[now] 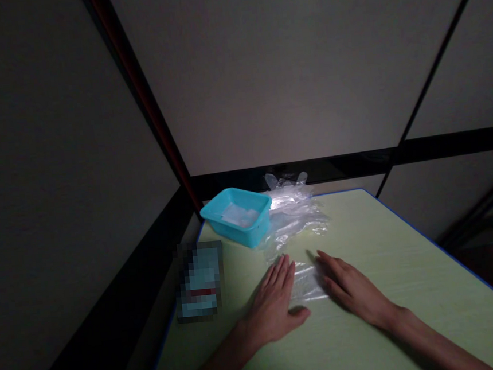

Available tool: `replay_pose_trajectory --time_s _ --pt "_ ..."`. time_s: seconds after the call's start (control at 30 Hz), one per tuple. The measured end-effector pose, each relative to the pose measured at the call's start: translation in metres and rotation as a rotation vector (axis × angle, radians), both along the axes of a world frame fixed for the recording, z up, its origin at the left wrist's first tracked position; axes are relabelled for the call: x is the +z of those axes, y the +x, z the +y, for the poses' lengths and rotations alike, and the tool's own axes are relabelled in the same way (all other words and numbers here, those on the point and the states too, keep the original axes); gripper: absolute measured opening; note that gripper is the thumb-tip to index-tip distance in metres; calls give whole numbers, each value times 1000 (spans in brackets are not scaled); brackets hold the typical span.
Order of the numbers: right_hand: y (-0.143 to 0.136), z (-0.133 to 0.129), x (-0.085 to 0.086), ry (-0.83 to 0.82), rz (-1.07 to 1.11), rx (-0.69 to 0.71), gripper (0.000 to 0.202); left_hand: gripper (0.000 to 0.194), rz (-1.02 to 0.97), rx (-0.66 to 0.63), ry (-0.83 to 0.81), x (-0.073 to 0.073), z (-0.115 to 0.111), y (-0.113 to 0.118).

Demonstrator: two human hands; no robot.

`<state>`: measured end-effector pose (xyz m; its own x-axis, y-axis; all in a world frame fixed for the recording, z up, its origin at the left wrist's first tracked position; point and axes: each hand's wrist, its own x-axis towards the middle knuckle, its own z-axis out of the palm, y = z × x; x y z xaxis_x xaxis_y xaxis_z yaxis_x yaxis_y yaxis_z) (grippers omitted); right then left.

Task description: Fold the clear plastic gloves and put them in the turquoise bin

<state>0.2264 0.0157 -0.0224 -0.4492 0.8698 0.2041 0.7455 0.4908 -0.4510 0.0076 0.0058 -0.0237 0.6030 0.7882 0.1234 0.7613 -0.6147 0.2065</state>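
Observation:
A thin, clear plastic piece (309, 282) lies flat on the table between my two hands; whether it is a glove like those behind it, I cannot tell. My left hand (276, 303) rests palm down at its left edge, fingers stretched out and thumb spread. At the right edge, my right hand (354, 292) touches or hovers just over the film with its fingers extended and apart. Beyond my hands is a loose heap of clear disposable plastic gloves (294, 215), some finger shapes standing up at the back.
A turquoise plastic basket (257, 237) with whitish, see-through contents stands at the back left, beside the gloves. Nearer, a blurred-out flat device (201, 281) lies by the left edge. The pale green table (410, 286) has a blue rim and meets a wall (280, 78) behind.

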Motion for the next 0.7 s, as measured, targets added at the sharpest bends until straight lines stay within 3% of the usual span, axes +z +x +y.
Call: replay_pose_trajectory --time_s 0.13,0.27,0.33,0.5,0.7 --pt "5 -8 18 -173 151 -25 44 78 1 24 -8 8 2 -10" --pt "12 -29 28 -311 166 97 31 65 -26 115 15 13 -2 -20" --pt "16 -38 30 -224 62 202 23 57 -35 143 18 14 -11 -20" --pt "23 -44 21 264 -338 407 20 46 -58 60 -14 12 -49 -2" --pt "17 -34 9 362 -370 475 24 39 -91 79 -55 8 -61 10"
